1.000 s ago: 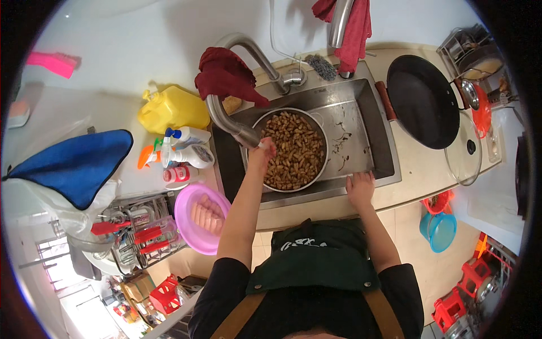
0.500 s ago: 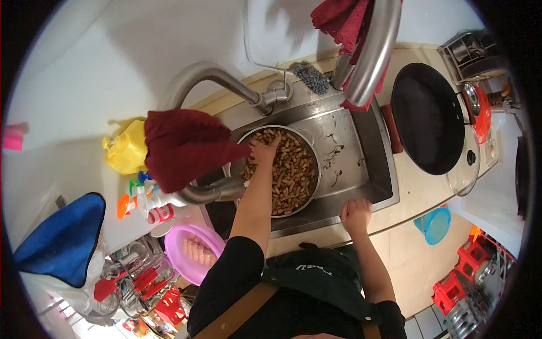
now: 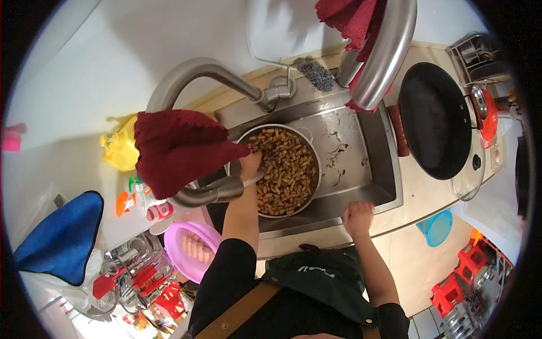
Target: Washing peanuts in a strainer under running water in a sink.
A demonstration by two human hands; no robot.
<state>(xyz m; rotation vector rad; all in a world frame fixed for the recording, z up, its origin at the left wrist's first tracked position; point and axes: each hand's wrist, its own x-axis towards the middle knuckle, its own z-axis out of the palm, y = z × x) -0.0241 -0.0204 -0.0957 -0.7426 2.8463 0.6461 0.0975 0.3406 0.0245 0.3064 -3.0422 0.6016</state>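
A round metal pot (image 3: pixel 317 169) stands in the left part of the sink, filled with brown, wet-looking pieces that look like unshelled peanuts (image 3: pixel 287 172). My left hand (image 3: pixel 250 165) is at the pot's left side, beside the faucet spout (image 3: pixel 217 191); a dark red cloth (image 3: pixel 180 147) hung on the faucet hides part of it, so its fingers are unclear. A pale streak, apparently running water, shows between spout and pot. My right hand (image 3: pixel 358 217) rests with curled fingers at the sink's front right edge, holding nothing visible.
Dark bits lie on the metal sink (image 3: pixel 344 147) floor. To the right are a black pan (image 3: pixel 435 118) and a glass lid (image 3: pixel 470 178). A second steel pipe (image 3: pixel 389 51) curves overhead. At left stand a yellow jug (image 3: pixel 121 148), spray bottles and a pink basin (image 3: pixel 178 254).
My left hand has drawn back from over the peanuts toward the pot's left rim, under the spout. My right hand stays at the sink edge.
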